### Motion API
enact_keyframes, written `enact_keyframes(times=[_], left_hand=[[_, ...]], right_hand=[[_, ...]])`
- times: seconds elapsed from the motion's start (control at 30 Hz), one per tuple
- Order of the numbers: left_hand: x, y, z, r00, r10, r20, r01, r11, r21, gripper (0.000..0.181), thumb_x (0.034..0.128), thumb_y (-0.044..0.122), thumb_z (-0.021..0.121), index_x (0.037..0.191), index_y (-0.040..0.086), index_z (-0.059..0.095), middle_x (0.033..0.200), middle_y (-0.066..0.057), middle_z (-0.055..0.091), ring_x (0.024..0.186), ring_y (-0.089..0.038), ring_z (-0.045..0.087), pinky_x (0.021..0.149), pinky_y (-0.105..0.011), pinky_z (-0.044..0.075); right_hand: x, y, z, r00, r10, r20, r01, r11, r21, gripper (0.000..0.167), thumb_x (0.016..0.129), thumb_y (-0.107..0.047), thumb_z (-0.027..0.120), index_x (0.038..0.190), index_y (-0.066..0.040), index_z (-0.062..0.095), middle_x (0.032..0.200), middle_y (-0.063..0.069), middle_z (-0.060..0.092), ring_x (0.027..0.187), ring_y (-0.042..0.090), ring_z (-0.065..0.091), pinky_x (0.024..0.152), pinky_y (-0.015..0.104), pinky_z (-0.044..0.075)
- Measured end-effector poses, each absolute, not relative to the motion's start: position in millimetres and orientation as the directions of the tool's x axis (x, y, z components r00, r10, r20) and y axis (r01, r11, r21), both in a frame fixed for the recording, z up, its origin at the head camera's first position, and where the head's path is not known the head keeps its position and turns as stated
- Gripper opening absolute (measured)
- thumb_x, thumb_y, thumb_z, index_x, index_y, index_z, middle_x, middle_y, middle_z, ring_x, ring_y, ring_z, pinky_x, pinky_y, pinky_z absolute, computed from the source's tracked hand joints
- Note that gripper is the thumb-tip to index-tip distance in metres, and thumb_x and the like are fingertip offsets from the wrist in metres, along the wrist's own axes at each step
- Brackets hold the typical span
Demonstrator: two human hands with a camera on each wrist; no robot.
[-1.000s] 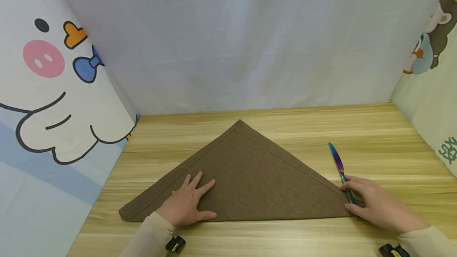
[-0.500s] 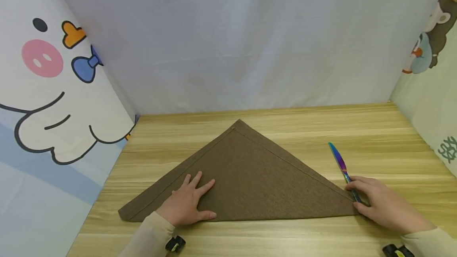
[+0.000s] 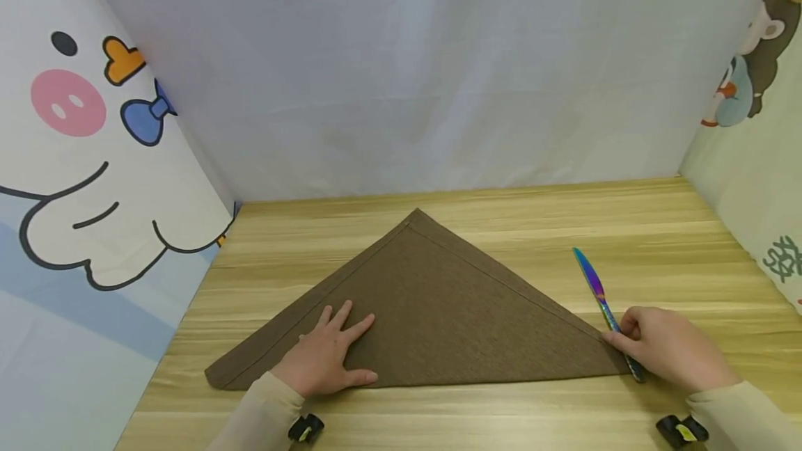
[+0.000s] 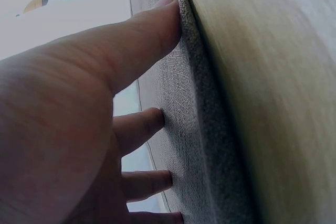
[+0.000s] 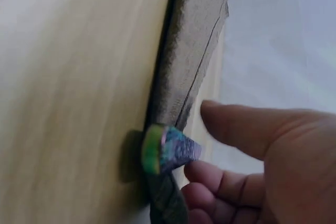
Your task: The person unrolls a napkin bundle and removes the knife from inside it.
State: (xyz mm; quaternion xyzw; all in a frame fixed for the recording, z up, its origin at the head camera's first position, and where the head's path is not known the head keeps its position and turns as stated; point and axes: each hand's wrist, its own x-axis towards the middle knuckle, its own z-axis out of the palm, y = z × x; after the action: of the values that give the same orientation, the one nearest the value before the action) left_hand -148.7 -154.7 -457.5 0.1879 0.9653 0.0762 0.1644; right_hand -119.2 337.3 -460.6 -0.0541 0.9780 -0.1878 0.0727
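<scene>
A brown cloth napkin [image 3: 457,312], folded to a triangle, lies flat with its point away from me. My left hand [image 3: 326,353] rests on its left half with fingers spread; in the left wrist view the thumb [image 4: 152,30] presses near the folded edge. At the napkin's right corner lies a rainbow-coloured table knife [image 3: 589,273], blade tip pointing away, handle crossing the corner. Over the handle is my right hand [image 3: 677,346], thumb extended across it, other fingers bent. The right wrist view shows a gap between thumb and fingers, which are close beside the handle end [image 5: 168,150].
All this lies on a wood-grain table [image 3: 501,416]. A pale curtain [image 3: 438,75] stands along the back edge. Printed cloths with cartoon figures hang at the left [image 3: 113,214] and right [image 3: 745,186].
My right hand has first shifted the knife handle slightly right, then loosened its pinch and changed its fingers' position, leaving the handle end in view. The left hand stays put.
</scene>
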Motion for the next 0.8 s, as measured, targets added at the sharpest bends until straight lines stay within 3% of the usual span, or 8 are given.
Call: enact_keyframes(times=[0.27, 0.8], left_hand=[[-149, -156, -459, -0.872, 0.402, -0.278, 0.356, 0.913, 0.2, 0.09, 0.0749, 0.07, 0.064, 0.15, 0.03, 0.036, 0.157, -0.018, 0.019, 0.138, -0.052, 0.019, 0.079, -0.077, 0.037], [-149, -156, -458, -0.873, 0.402, -0.276, 0.353, 0.912, 0.211, 0.089, 0.0755, 0.069, 0.065, 0.15, 0.03, 0.036, 0.157, -0.018, 0.019, 0.138, -0.052, 0.019, 0.08, -0.077, 0.036]], right_hand=[[-124, 337, -463, -0.979, -0.093, -0.181, -0.018, 0.925, -0.38, 0.036, 0.089, -0.038, 0.066, 0.065, -0.015, 0.053, 0.057, -0.004, 0.043, 0.052, 0.013, 0.039, 0.049, 0.029, 0.03], [-135, 339, -454, -0.99, -0.084, -0.116, -0.04, 0.939, -0.342, 0.041, 0.086, -0.027, 0.063, 0.055, -0.018, 0.038, 0.052, -0.007, 0.028, 0.048, 0.01, 0.029, 0.045, 0.026, 0.025]])
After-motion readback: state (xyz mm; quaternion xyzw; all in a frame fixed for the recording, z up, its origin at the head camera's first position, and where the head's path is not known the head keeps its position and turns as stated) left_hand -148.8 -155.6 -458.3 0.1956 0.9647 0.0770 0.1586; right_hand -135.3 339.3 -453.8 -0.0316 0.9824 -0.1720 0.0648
